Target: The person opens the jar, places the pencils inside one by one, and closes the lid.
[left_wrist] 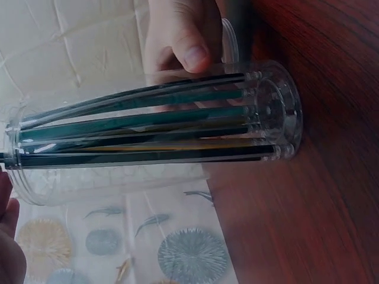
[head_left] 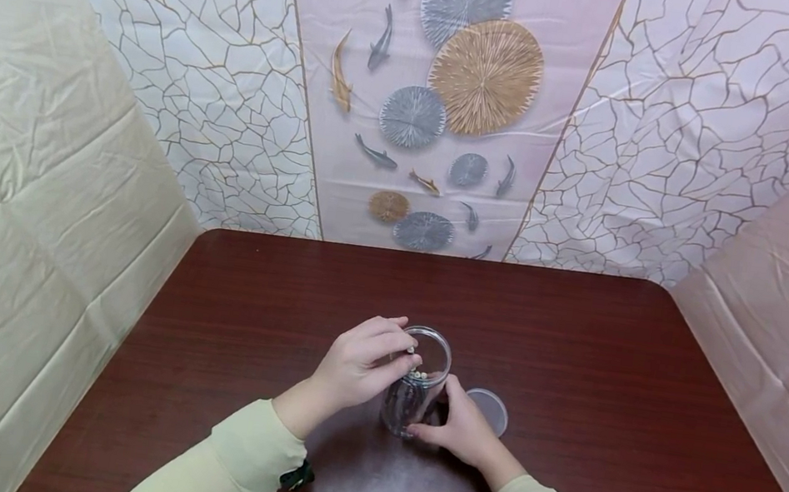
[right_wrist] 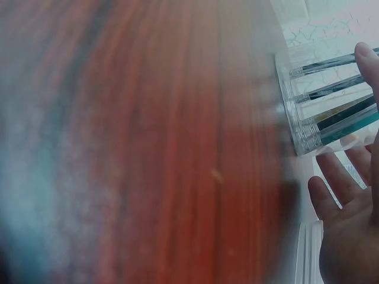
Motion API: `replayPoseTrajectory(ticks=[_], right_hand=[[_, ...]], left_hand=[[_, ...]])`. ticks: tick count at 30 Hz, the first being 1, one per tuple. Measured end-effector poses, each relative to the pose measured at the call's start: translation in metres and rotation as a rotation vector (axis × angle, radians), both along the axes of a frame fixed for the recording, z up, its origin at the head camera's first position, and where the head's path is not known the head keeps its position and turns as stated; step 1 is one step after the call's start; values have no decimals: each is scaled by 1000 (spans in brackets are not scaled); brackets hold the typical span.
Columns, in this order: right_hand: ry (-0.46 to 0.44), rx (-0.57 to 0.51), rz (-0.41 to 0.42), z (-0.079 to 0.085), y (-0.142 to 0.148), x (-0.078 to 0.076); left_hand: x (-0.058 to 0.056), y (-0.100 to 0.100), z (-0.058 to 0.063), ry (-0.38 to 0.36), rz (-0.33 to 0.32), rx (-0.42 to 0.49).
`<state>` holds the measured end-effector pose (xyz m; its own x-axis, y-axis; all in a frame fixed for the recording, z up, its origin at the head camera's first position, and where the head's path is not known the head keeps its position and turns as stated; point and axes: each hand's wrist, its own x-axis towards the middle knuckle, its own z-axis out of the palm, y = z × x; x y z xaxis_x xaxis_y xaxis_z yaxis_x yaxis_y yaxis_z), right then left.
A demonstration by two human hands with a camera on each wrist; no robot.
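A clear jar (head_left: 424, 401) stands upright on the brown table, holding several slim pencil-like sticks (left_wrist: 142, 121) in dark, teal and yellow. Pale stick ends show just inside its round mouth. My right hand (head_left: 456, 427) grips the jar's lower side, thumb toward the front and fingers behind. At the mouth, my left hand (head_left: 367, 360) pinches the pale tip of one stick between thumb and fingers. That stick's dark end pokes out past the rim in the left wrist view. In the right wrist view, the jar's base (right_wrist: 296, 109) meets the tabletop.
A round, clear-grey lid (head_left: 490, 411) lies on the table (head_left: 616, 395) just right of the jar, behind my right hand. Patterned cloth (head_left: 486, 78) hangs beyond the table's far edge, with plain cream cloth (head_left: 45, 146) at the left side.
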<state>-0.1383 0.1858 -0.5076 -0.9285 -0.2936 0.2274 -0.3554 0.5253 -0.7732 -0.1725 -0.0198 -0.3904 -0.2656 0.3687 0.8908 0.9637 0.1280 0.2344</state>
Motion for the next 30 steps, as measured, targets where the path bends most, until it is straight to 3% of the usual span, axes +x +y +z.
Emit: replayPoseTrajectory(ticks=[13, 22, 30], right_hand=[[-4, 11, -5, 1, 1, 0], [5, 24, -6, 1, 2, 0], [8, 25, -13, -1, 2, 1]], left_hand=[[-5, -2, -13, -12, 38, -98], [-3, -8, -17, -71, 113, -168], [-3, -11, -22, -122, 83, -169]])
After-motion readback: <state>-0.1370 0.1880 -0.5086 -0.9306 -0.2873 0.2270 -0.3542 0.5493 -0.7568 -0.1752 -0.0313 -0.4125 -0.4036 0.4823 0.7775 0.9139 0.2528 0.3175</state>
